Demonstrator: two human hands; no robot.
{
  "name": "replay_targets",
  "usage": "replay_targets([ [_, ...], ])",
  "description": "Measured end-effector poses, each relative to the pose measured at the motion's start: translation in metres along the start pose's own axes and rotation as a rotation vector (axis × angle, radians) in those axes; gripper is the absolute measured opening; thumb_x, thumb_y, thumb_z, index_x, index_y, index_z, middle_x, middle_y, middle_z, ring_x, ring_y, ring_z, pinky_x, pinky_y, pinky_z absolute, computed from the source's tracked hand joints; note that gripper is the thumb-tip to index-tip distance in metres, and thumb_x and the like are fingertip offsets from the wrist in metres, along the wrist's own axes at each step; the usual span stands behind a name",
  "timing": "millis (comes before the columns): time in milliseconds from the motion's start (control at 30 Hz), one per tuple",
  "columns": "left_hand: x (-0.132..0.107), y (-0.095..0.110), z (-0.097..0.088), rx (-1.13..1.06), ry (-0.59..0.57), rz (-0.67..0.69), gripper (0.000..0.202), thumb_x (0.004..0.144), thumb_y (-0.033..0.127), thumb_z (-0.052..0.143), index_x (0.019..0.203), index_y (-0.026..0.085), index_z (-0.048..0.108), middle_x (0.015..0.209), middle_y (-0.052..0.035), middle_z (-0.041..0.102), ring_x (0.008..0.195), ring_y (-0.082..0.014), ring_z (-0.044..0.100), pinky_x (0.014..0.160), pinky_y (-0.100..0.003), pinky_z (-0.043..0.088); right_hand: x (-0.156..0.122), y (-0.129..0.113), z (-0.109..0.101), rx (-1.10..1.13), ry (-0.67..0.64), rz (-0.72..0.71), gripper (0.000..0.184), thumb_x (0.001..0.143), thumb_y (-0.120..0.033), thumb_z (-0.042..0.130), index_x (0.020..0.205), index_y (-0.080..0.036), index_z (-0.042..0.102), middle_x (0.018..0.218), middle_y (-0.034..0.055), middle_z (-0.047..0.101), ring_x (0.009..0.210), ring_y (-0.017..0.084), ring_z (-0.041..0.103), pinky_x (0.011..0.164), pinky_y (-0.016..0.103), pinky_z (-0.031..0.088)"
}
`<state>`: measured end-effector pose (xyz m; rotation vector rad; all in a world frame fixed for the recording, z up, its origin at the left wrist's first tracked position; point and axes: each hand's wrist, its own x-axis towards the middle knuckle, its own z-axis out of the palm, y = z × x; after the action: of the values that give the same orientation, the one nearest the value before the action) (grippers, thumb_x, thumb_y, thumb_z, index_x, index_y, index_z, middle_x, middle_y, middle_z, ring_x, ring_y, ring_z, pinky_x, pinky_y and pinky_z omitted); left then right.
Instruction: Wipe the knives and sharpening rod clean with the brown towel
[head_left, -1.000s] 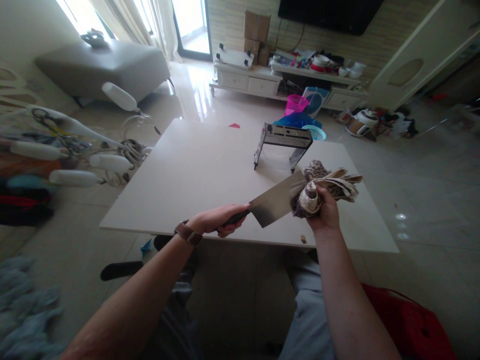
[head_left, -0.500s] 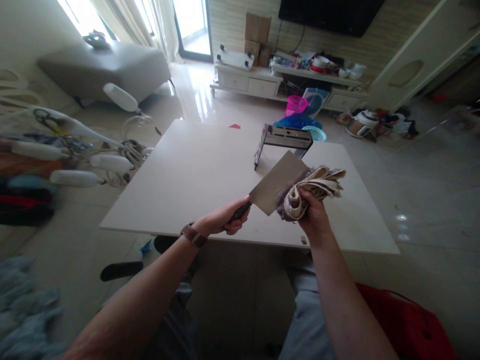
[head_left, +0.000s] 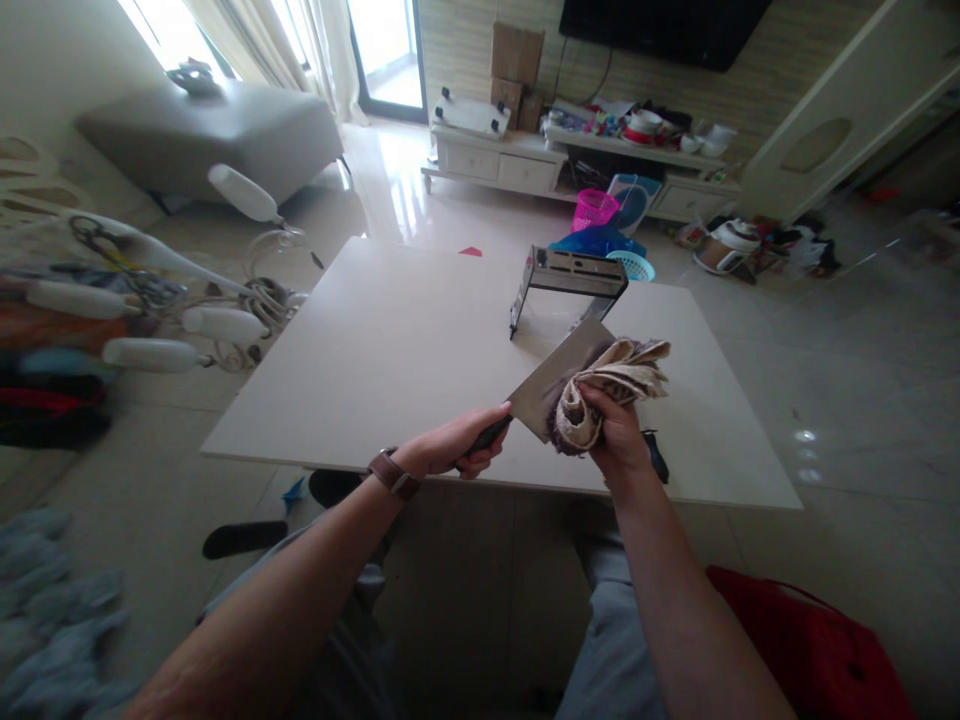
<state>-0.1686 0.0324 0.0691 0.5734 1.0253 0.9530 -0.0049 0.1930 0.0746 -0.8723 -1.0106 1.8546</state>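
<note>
My left hand [head_left: 457, 449] is closed round the dark handle of a broad steel cleaver [head_left: 546, 385], held over the near edge of the white table [head_left: 390, 350]. The blade points up and to the right. My right hand [head_left: 619, 432] grips a bunched brown and cream cloth [head_left: 604, 384] pressed against the blade's right side, covering part of it. A brown watch strap sits on my left wrist. A small dark object [head_left: 657, 455] lies on the table just right of my right hand.
A metal knife rack [head_left: 568, 282] stands on the table's far side. A white lamp fixture with tube-shaped arms [head_left: 157, 310] lies on the floor to the left. A red bag [head_left: 817, 650] sits at lower right. A low cabinet [head_left: 570, 165] with clutter stands at the back.
The cloth in my right hand has slid down the blade toward the handle. The cleaver has tilted up and moved slightly right. A small dark object has come into view by my right hand.
</note>
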Motion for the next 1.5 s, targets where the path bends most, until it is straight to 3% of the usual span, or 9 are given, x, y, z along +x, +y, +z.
replay_targets([
  [500,-0.008,0.004,0.000,0.120,-0.033,-0.084,0.056,0.094,0.073,0.042,0.074,0.021,0.046,0.046,0.0067,0.035,0.039,-0.0083,0.029,0.040,-0.020,0.025,0.015,-0.018,-0.019,0.055,0.163,-0.092,0.026,0.059,-0.013,0.085,0.082,-0.016,0.074,0.075,-0.0028,0.076,0.064,0.013,0.071,0.065,0.024,0.062],
  [800,-0.009,0.003,-0.010,0.121,-0.084,-0.106,0.056,0.094,0.072,0.044,0.073,0.021,0.047,0.046,0.0066,0.035,0.038,-0.0087,0.029,0.039,-0.021,0.026,0.017,-0.018,-0.020,0.077,0.218,-0.121,0.028,0.059,-0.013,0.085,0.084,-0.018,0.073,0.079,-0.0035,0.077,0.066,0.012,0.071,0.065,0.023,0.063],
  [1033,-0.011,0.004,-0.011,0.153,-0.068,-0.116,0.059,0.093,0.073,0.045,0.068,0.020,0.047,0.045,0.0055,0.036,0.037,-0.0085,0.030,0.039,-0.021,0.026,0.027,-0.014,-0.028,0.122,0.341,-0.181,0.035,0.056,-0.011,0.085,0.088,-0.017,0.072,0.084,-0.0030,0.077,0.071,0.014,0.072,0.069,0.025,0.064],
  [1233,-0.017,0.007,-0.013,0.192,-0.008,-0.131,0.058,0.093,0.073,0.045,0.070,0.020,0.049,0.045,0.0053,0.036,0.039,-0.0090,0.032,0.039,-0.021,0.027,0.029,-0.014,-0.030,0.143,0.282,-0.199,0.034,0.060,-0.014,0.085,0.091,-0.017,0.072,0.086,-0.0027,0.076,0.076,0.013,0.072,0.074,0.025,0.063],
  [1500,-0.013,0.005,-0.011,0.145,-0.004,-0.065,0.057,0.093,0.073,0.046,0.071,0.020,0.048,0.045,0.0064,0.036,0.037,-0.0078,0.028,0.039,-0.020,0.024,0.023,-0.015,-0.023,0.181,0.209,-0.112,0.030,0.065,-0.019,0.085,0.093,-0.018,0.073,0.086,-0.0037,0.076,0.076,0.012,0.071,0.073,0.024,0.060],
])
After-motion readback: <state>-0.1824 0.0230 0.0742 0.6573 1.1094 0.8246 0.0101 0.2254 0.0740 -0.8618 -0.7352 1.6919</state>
